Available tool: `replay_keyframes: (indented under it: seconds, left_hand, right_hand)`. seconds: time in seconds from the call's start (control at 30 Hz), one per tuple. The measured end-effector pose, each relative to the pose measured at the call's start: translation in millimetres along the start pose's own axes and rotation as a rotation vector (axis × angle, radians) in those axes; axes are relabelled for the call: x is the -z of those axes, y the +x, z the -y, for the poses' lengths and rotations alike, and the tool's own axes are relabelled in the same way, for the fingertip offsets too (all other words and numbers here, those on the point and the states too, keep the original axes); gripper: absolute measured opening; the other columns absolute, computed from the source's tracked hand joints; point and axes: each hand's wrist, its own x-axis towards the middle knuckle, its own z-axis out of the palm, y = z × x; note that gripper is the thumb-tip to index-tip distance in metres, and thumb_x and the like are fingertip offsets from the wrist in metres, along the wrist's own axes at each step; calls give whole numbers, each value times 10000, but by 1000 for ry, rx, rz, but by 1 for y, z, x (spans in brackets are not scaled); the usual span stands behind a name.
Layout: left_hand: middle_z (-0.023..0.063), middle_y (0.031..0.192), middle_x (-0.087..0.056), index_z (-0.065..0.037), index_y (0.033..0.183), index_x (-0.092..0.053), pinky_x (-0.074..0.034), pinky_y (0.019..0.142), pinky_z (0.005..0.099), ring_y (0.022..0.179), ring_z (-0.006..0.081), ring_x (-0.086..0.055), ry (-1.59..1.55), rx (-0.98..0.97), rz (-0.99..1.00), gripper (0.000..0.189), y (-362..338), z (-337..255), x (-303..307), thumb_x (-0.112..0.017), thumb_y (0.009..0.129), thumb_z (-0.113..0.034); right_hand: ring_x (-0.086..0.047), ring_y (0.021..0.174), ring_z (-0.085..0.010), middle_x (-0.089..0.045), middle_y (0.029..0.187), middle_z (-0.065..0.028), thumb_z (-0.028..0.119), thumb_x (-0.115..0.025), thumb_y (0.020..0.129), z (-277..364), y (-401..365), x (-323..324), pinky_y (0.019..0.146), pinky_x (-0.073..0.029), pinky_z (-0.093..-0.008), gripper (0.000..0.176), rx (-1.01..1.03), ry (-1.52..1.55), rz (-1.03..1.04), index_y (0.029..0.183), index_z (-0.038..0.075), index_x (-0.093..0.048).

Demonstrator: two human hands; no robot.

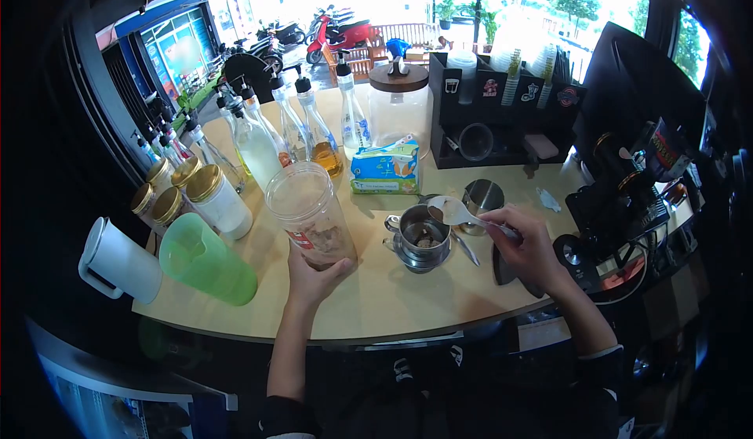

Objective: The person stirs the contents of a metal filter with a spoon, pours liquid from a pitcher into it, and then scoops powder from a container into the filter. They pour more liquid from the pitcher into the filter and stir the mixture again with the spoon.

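**Spoon above the filter cup, jar held beside it**

Head view. The filter cup (420, 243) stands on the counter (392, 302). Just left of it, the left hand (314, 278) wraps the base of a tilted, open jar (310, 212), fingers pressed round it. Brown powder lies in the jar's bottom. Right of the cup, the right hand (525, 247) pinches the handle of a spoon (453, 212), whose bowl hangs just above the cup's rim. Behind the cup are a carton (386, 168) and pump bottles (318, 129). Well to its left lies a green pitcher (208, 263).
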Motion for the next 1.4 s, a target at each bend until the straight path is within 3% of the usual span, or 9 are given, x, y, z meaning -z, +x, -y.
replay_keyframes:
  seconds: [0.13,0.2,0.43,0.77,1.27,1.4]
  left_hand:
    - [121,1265,-514,-27,1309,-358,-448,1005,382,1178,241,-536,-2,6,4,834,0,-1,0,-818,613,-5]
    - [121,1261,-517,-29,1309,-358,-450,1003,381,1173,241,-540,-2,-5,1,833,-1,-1,-1,-817,613,-5]
    - [121,1249,-523,-30,1312,-350,-458,995,380,1163,244,-546,-14,-2,-1,830,-1,8,2,-805,619,16]
    - [117,1227,-537,-23,1302,-363,-482,959,359,1128,221,-568,-45,-18,-19,833,0,9,2,-832,615,-8]
    - [125,1274,-509,-29,1337,-327,-453,1009,390,1190,251,-531,25,-17,1,880,0,10,4,-827,613,3]
    - [128,1241,-535,-19,1322,-348,-478,969,361,1139,232,-568,1,-60,-3,859,-2,1,0,-842,619,-31]
  right_hand:
    - [-593,649,-164,-612,796,-84,3,-608,873,-9,-7,-9,552,-469,-287,157,39,32,-59,1023,18,-653]
    - [-572,608,-163,-590,773,-83,12,-612,873,-9,-10,-11,547,-451,-296,170,-52,-25,78,1034,40,-657]
    - [-553,578,-184,-571,754,-83,15,-612,869,-9,-12,-12,544,-434,-306,170,-21,7,45,1030,54,-651]
    - [-582,629,-226,-581,791,-76,22,-627,858,-14,-16,-14,560,-454,-331,196,26,-63,17,1045,78,-637]
    - [-634,707,-258,-607,832,-75,6,-626,846,-14,-17,-16,600,-497,-354,221,70,-118,33,1050,91,-623]
    - [-638,744,-264,-604,862,-88,3,-604,858,-11,-4,-15,609,-499,-358,223,115,-122,48,1068,79,-605]
